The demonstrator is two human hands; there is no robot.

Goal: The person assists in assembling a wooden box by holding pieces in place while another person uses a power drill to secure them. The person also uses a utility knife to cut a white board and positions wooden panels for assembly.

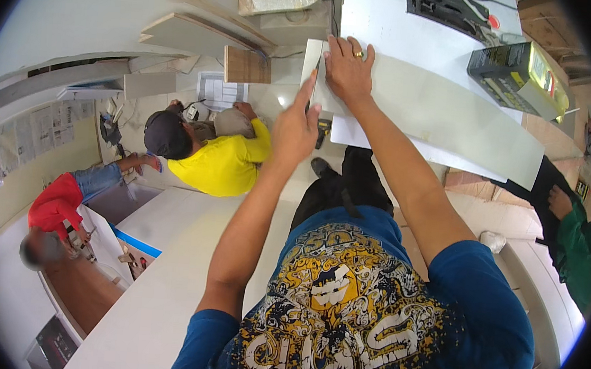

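Note:
A long pale grey-white board (427, 105) lies across a white worktop, its left end sticking out past the edge. My right hand (349, 71) presses flat on the board near that end, fingers spread, a ring on one finger. Closed at the board's left end, my left hand (296, 129) grips a slim dark tool (309, 104). The tool lies along a dark line across the board. Its kind is too hidden by my fingers to name.
A black-and-yellow box (519, 77) and an open black tool case (448, 9) sit on the worktop (371, 17). People in yellow (221, 165) and red (58, 200) are low on my left; another in green (575, 248) stands right. Loose panels (203, 35) lie at the left.

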